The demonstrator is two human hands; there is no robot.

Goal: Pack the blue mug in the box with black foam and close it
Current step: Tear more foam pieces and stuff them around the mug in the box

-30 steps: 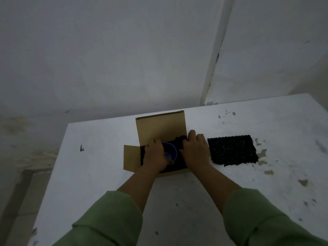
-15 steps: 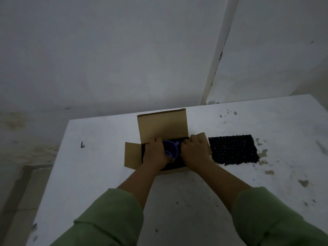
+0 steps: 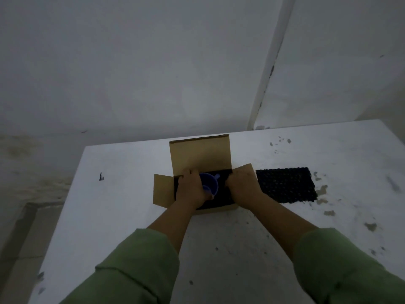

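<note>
White table (image 3: 122,207), matte painted surface, scuffed; one dark chip left of centre, a scatter of brownish flaked patches toward the right edge. Its left edge runs diagonally from upper centre-left to the lower left corner, floor visible beyond it; the far edge lies just behind the box, close to a plain grey wall. Centre of frame: brown corrugated cardboard box (image 3: 215,209), rectangular, open. Left side flap (image 3: 163,190) splays outward and flat; rear lid flap (image 3: 200,155) stands upright, smooth inner face toward the camera; right side flap (image 3: 244,168) is partly raised behind the right hand. Box interior is lined with black foam, dark and little detail resolvable. Blue mug (image 3: 210,185), glossy, round rim, sits inside the box in the foam, mouth tilted toward the camera, small handle pointing to the upper right. Left hand (image 3: 190,190) is wrapped around the mug's left side, fingers curled over its wall. Right hand (image 3: 243,187) is curled, fingers tucked down at the right inner edge of the box on foam or wall; cannot tell which it grips. Just right of the box, touching or nearly touching the right flap: loose black foam sheet (image 3: 286,185), rectangular, knobbly egg-crate texture, lying flat. Bare tabletop in front of the box and to its left. Green fabric sleeves (image 3: 135,273) at the lower frame.
</note>
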